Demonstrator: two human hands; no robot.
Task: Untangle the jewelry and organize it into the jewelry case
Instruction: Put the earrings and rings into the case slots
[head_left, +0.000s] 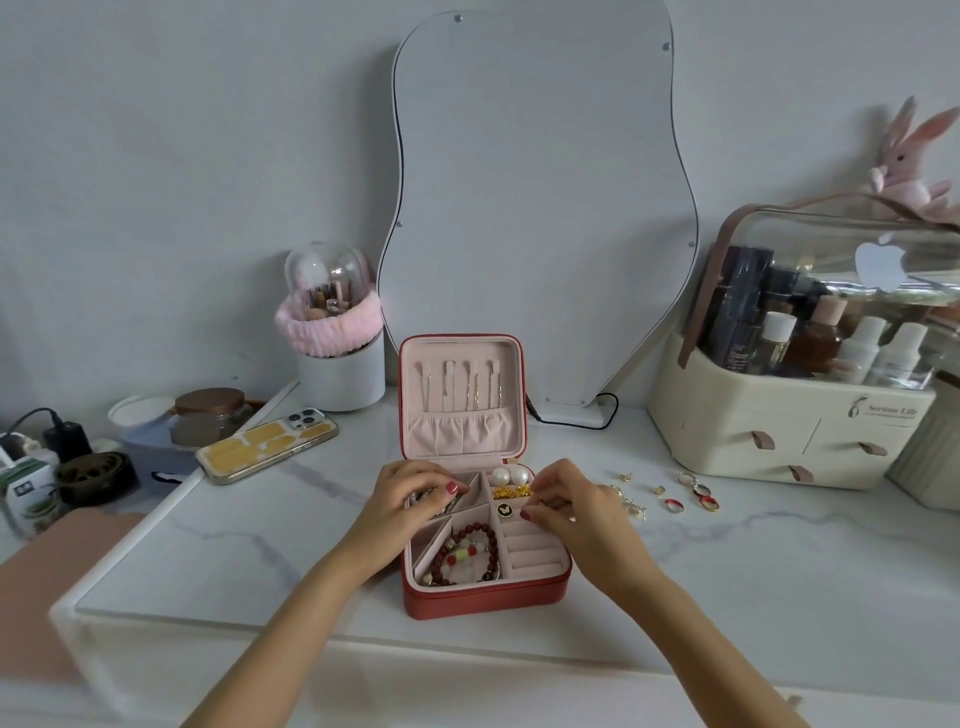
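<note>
The left hand (415, 499) lay over the upper-left compartments of the jewelry case (485, 597), its fingers curled on some small silvery pieces there, though what exactly it held could not be made out. The right hand (566, 512) hovered over the case's right side, thumb and fingertips drawn together in a pinch on something too small to tell.

The case, red outside and pale pink inside, stood open in the middle of the white marble worktop (260, 545). Its raised lid (462, 395) held thin chains (465, 387) hanging from hooks above a gathered pocket. In the lower-left compartment lay dark red bead bracelets (470, 553). Toward the upper right sat two pearl earrings (510, 475), some gold pieces (511, 491) just below them, and a small black round piece (503, 510). The ring rolls (535, 558) at lower right were bare.

Right of the case, loose rings and earrings (670, 493) lay scattered on the worktop.
</note>
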